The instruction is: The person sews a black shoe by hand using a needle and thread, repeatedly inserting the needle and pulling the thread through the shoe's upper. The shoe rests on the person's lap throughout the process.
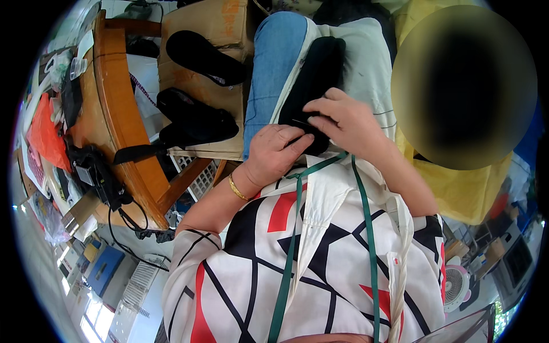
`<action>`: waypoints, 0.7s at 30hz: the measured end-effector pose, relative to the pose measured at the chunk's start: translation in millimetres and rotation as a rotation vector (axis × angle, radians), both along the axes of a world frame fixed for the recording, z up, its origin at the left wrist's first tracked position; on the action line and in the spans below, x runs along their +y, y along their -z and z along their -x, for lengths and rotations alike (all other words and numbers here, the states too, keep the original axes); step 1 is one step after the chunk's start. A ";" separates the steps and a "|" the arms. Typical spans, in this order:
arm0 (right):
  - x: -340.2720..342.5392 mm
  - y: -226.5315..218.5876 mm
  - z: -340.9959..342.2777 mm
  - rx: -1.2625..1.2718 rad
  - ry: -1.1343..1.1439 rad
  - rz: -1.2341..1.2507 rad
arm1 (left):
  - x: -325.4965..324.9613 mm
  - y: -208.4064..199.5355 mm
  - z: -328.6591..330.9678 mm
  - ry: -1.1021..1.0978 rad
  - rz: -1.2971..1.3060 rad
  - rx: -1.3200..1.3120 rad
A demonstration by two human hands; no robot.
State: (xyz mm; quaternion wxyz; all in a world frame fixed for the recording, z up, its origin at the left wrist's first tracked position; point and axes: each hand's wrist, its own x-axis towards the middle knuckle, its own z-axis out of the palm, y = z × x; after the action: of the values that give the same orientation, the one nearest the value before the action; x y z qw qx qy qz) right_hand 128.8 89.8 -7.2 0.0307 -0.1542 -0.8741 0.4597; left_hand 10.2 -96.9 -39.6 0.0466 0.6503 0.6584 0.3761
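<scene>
A long black cloth shoe (319,68) lies across my lap, over a white cloth (366,48) and my blue-jeaned leg (280,51). My left hand (275,150) is closed on the near end of the shoe, thumb and fingers pinching its edge. Just to the right, my right hand (346,121) is closed over the same end, with thumb and forefinger brought together. A thin bright sliver that looks like a needle (299,121) shows at those fingertips. The fingers partly cover the spot between both hands.
Two more black shoes, one upper (205,57) and one lower (197,117), rest on a cardboard box (200,147) at the left. Beside it is a curved wooden frame (123,114) with a black strapped device (94,171). Yellow cloth (474,194) hangs at the right, near a blurred round patch.
</scene>
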 end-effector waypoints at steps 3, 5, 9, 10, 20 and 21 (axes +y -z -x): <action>-3.4 10.2 2.9 0.035 -0.076 0.069 | 3.8 -3.1 1.3 0.009 -0.058 0.041; -5.1 22.1 7.9 0.154 -0.072 0.149 | 6.2 -5.6 3.2 0.010 -0.057 0.041; 21.0 -5.0 5.0 -0.020 0.382 1.028 | 7.5 -7.7 6.8 -0.002 0.053 -0.071; 32.6 -10.9 -1.7 0.011 0.479 1.153 | 9.5 -9.1 8.5 0.000 0.077 -0.100; 262.1 -86.5 -169.5 1.071 1.226 0.193 | 17.6 -20.7 6.7 -0.017 0.228 -0.171; 255.8 -91.5 -169.4 1.022 1.237 0.011 | 18.9 -22.5 6.9 -0.012 0.227 -0.179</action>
State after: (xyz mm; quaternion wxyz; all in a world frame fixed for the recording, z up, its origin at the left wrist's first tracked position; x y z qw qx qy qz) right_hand 298.3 345.6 84.4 0.6754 -0.3814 -0.5057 0.3776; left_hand 3.2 -77.9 -17.1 0.1760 0.6008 0.6938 0.3560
